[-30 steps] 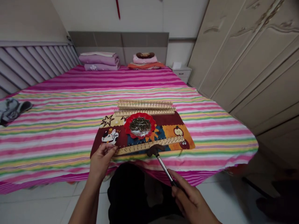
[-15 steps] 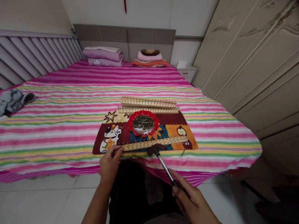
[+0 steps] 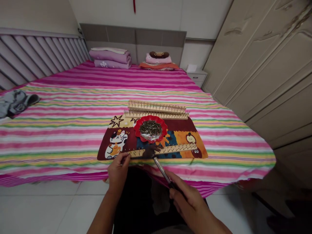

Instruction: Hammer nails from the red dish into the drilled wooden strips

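Observation:
My right hand [image 3: 188, 203] is closed round the handle of a small hammer [image 3: 158, 165] whose dark head rests over the near wooden strip [image 3: 175, 149], a slat studded with upright nails. My left hand [image 3: 118, 171] pinches the left end of that strip, fingers closed. The strip lies on a patchwork cartoon cloth [image 3: 117, 143] at the bed's near edge. A red scalloped dish [image 3: 151, 129] full of loose nails sits just behind it.
Two more nailed wooden strips [image 3: 157, 110] lie behind the dish. The striped bedspread [image 3: 73, 123] covers a wide bed. Folded bedding [image 3: 110, 58] and pillows [image 3: 158, 61] sit at the headboard, grey clothing [image 3: 14, 102] at far left, wardrobe doors [image 3: 268, 65] to the right.
The hammer head has swung left and forward from beside the strip onto it. My left hand slid right along the strip's end. The view shifted slightly.

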`<state>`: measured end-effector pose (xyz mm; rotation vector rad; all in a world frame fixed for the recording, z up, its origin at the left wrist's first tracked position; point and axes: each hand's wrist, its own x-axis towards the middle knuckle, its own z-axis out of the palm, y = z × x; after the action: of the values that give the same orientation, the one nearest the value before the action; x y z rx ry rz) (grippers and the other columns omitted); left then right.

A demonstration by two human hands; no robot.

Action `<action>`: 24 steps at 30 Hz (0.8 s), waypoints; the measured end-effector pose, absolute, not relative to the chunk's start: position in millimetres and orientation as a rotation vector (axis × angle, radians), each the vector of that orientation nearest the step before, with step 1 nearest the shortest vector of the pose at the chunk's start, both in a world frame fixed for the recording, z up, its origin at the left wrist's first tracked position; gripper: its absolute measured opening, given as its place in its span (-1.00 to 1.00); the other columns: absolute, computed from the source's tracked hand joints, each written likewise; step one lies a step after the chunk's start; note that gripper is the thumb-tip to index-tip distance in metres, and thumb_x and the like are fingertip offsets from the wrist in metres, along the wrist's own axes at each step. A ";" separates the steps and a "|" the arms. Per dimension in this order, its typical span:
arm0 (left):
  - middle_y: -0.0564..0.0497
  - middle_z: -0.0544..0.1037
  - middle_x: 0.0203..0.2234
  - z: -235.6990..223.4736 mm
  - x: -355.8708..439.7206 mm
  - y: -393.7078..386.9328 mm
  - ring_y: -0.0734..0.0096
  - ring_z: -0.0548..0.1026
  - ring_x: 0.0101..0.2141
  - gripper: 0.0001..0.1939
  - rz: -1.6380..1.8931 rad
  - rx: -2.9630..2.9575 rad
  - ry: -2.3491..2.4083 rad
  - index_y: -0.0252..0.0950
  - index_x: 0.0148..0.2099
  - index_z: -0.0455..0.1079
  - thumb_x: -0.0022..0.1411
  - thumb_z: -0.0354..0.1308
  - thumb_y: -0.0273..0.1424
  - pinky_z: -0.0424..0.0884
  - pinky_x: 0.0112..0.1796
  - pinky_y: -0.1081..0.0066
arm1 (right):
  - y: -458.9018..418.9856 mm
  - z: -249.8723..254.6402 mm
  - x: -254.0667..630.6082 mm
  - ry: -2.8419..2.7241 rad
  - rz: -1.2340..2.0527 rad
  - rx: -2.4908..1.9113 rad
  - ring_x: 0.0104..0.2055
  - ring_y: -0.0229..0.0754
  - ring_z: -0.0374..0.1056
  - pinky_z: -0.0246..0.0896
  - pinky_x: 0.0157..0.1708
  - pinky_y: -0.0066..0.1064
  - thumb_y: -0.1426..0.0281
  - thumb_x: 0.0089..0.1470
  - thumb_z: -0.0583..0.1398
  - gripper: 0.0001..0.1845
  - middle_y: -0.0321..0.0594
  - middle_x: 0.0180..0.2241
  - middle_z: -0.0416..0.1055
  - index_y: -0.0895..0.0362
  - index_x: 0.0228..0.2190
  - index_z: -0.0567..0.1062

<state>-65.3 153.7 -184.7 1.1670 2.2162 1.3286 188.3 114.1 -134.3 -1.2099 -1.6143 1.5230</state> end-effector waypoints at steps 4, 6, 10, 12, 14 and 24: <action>0.06 0.59 -0.44 -188.5 -64.9 156.6 0.38 0.50 -0.42 -0.75 1.370 1.260 2.175 -0.21 -0.32 0.45 0.04 0.09 -0.19 0.41 -0.31 0.43 | 130.2 -113.1 160.1 -1.840 1.408 -1.121 -0.26 -0.12 0.44 0.36 -0.25 -0.32 0.45 0.18 0.05 -0.49 -0.27 -0.44 0.49 -0.05 0.15 0.32; 0.06 0.58 -0.46 -191.1 -66.0 158.0 0.38 0.50 -0.43 -0.76 1.389 1.301 2.180 -0.21 -0.33 0.46 0.03 0.09 -0.20 0.41 -0.33 0.43 | 136.1 -107.9 148.7 -1.914 1.357 -1.065 0.01 -0.10 0.37 0.27 0.01 -0.23 0.52 0.16 0.05 -0.45 -0.24 -0.15 0.52 -0.07 0.15 0.31; 0.04 0.58 -0.47 -195.5 -67.3 158.7 0.38 0.50 -0.44 -0.76 1.449 1.343 2.193 -0.23 -0.34 0.45 0.03 0.09 -0.20 0.40 -0.34 0.43 | 141.2 -108.6 136.7 -2.006 1.288 -0.986 0.24 -0.20 0.14 0.00 0.23 -0.22 0.57 0.19 0.00 -0.40 -0.30 0.18 0.29 -0.07 0.21 0.19; 0.04 0.58 -0.47 -196.5 -66.9 158.1 0.39 0.50 -0.44 -0.77 1.450 1.382 2.182 -0.23 -0.34 0.45 0.05 0.08 -0.21 0.40 -0.34 0.44 | 142.0 -109.4 134.2 -2.052 1.257 -0.977 0.25 -0.23 0.12 -0.01 0.24 -0.24 0.55 0.20 -0.01 -0.41 -0.29 0.20 0.26 -0.04 0.22 0.16; 0.05 0.57 -0.48 -196.9 -66.3 157.2 0.40 0.50 -0.44 -0.79 1.437 1.413 2.182 -0.23 -0.34 0.45 0.08 0.07 -0.24 0.39 -0.34 0.45 | 142.4 -107.9 132.6 -2.094 1.261 -0.969 0.26 -0.23 0.10 -0.04 0.26 -0.23 0.56 0.20 -0.01 -0.39 -0.30 0.22 0.23 -0.05 0.23 0.14; 0.03 0.59 -0.42 -195.5 -67.8 157.3 0.35 0.52 -0.38 -0.77 1.412 1.340 2.164 -0.21 -0.31 0.44 0.07 0.09 -0.21 0.41 -0.31 0.41 | 128.9 -113.5 163.6 -1.910 1.273 -1.119 -0.15 -0.08 0.45 0.37 -0.12 -0.26 0.37 0.24 0.01 -0.49 -0.21 -0.33 0.53 -0.01 0.21 0.23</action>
<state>-67.8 157.3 -195.5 1.3400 2.1642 1.4115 163.6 128.9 -113.5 -1.1194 -1.9096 1.2728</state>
